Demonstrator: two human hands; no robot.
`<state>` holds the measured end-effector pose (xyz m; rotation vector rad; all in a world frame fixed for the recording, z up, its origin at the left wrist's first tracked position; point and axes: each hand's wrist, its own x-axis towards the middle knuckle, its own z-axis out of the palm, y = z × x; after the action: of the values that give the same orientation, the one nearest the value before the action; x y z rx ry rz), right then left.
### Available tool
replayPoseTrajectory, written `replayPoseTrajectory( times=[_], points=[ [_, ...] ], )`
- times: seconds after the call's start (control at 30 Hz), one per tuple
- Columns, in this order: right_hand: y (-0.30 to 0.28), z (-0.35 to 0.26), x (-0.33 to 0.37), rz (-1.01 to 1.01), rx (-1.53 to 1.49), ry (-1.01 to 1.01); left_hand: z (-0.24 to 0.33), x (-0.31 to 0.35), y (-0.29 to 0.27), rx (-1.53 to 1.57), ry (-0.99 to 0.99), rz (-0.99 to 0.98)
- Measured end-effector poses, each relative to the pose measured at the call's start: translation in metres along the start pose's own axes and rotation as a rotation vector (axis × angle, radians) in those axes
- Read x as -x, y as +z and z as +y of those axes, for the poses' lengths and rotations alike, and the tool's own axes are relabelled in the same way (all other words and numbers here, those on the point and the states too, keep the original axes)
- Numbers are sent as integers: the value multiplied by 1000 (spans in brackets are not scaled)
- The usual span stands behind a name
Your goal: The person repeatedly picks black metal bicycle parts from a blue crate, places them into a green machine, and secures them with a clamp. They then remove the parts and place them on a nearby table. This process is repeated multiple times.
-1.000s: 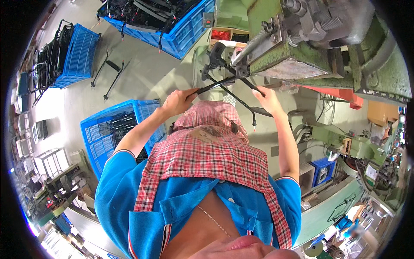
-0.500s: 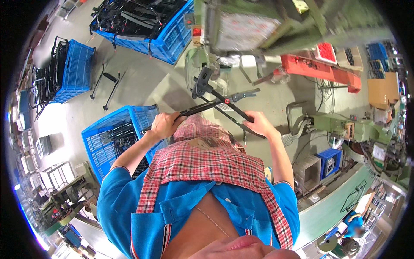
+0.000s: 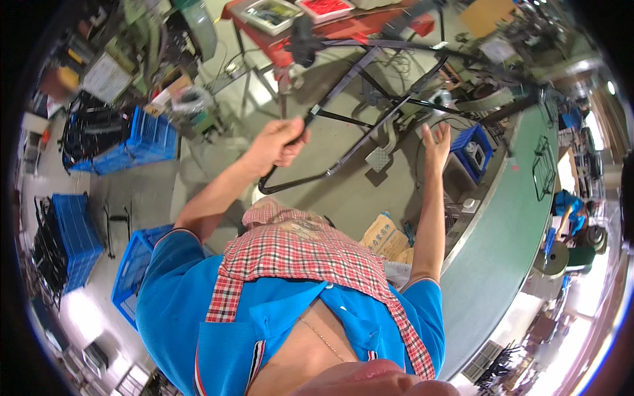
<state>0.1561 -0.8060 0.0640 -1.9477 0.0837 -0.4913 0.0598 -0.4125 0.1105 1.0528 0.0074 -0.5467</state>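
A black folding tubular frame (image 3: 345, 119) hangs in front of me, its far end reaching up and to the right with some motion blur. My left hand (image 3: 281, 143) is wrapped round one of its tubes near the left end. A dark fitting (image 3: 304, 45) sticks out at the frame's upper left. My right hand (image 3: 436, 144) is raised beneath the frame's right part, fingers apart and nothing in them. Beyond that hand, the frame's far right end lies over or close to the green-topped table (image 3: 485, 231); whether they touch I cannot tell.
A red stand (image 3: 261, 41) bears trays of small parts ahead. Blue crates (image 3: 153, 142) with black frames stand at left. A small blue bin (image 3: 475, 146) sits beside the table, a paper sack (image 3: 384, 236) near my right side. A textured pedal (image 3: 378, 158) is under the frame.
I have turned to the right, toward the green table. The frame has swung up and right, and looks unfolded. My right hand has let go of it; my left hand still holds on.
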Motion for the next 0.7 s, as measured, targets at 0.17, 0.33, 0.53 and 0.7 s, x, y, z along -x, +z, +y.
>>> replayPoseTrajectory(
  times=[0.17,0.33,0.53,0.7],
  points=[
    [-95,35,-110,-304,-336,191,-12,-83,9,269,38,-258],
    [-126,27,-106,126,20,-154,-124,-216,13,76,7,-32],
    [-91,46,-83,131,741,-217,-168,-265,83,-1119,164,-492],
    [-49,115,-126,-51,888,-237,-41,-317,156,-1150,752,-731]
  ],
)
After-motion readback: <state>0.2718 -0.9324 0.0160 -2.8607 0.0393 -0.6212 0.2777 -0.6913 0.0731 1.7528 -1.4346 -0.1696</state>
